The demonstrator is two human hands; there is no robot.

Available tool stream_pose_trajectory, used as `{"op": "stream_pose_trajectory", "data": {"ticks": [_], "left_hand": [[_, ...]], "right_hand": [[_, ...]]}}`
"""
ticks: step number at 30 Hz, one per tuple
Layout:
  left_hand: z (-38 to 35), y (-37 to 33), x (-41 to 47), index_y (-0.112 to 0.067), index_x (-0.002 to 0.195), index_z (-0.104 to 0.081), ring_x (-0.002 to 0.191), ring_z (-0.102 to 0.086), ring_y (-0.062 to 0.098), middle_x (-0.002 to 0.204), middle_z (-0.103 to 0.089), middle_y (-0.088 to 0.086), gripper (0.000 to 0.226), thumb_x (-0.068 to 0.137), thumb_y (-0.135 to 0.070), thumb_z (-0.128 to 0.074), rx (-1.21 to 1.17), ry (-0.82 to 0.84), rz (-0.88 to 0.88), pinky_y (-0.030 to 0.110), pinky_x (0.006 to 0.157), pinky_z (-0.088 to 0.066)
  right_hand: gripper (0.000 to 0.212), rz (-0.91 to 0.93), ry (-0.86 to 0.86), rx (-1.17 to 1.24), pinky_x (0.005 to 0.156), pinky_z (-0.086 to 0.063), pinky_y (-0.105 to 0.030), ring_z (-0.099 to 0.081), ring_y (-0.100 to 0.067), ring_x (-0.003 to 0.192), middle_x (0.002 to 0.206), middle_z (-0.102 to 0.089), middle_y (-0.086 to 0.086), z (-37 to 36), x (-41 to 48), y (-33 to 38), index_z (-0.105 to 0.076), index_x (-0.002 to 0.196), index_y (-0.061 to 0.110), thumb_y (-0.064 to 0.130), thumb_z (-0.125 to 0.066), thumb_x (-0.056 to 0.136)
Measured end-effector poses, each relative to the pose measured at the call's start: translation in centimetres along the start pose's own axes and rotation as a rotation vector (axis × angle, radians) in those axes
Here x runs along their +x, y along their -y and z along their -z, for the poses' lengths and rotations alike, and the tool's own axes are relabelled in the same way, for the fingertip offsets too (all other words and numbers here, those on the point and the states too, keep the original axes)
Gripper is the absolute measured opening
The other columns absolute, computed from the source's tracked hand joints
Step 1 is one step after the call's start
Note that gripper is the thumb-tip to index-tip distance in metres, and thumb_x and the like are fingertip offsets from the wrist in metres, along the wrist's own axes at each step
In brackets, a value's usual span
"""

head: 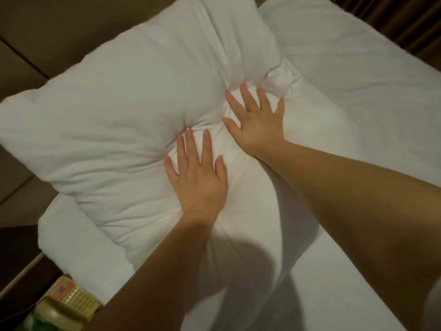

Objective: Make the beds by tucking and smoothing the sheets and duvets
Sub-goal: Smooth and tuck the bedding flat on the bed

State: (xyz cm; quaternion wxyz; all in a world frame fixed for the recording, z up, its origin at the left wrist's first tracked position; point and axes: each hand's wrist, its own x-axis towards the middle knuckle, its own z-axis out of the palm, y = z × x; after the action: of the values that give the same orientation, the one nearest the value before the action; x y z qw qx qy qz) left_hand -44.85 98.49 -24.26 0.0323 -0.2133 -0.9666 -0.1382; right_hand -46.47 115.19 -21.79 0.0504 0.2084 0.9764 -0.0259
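A large white pillow [114, 111] lies at the head of the bed on the white sheet [358, 80]. My left hand [198, 177] presses flat into the pillow's middle, fingers spread and straight. My right hand [257, 120] presses into it just beyond, also flat with spread fingers. The fabric dents and creases around both hands. A second white pillow [238, 254] shows under my forearms, partly hidden by them.
A beige padded headboard [35, 44] runs along the left and top. Brown curtains [405, 17] hang at the top right. A bedside surface at the bottom left carries a small orange and cream object [69, 295]. The mattress corner [66, 247] is near it.
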Motion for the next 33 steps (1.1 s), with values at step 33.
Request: {"op": "stream_pose_trajectory", "data": {"ticks": [33], "left_hand": [[28.1,-20.8,-40.0,-0.023,0.136,-0.049,0.114,-0.057,0.024,0.127,-0.061,0.003,0.042,0.095,-0.026,-0.045,-0.384,0.208,-0.5,0.041,0.098,-0.042]], "right_hand": [[0.049,-0.586,-0.053,0.418,0.115,-0.003,-0.052,-0.037,-0.024,0.134,0.141,-0.049,0.001,20.6,-58.8,-8.2,-0.031,0.147,0.03,0.044,-0.032,0.099]]}}
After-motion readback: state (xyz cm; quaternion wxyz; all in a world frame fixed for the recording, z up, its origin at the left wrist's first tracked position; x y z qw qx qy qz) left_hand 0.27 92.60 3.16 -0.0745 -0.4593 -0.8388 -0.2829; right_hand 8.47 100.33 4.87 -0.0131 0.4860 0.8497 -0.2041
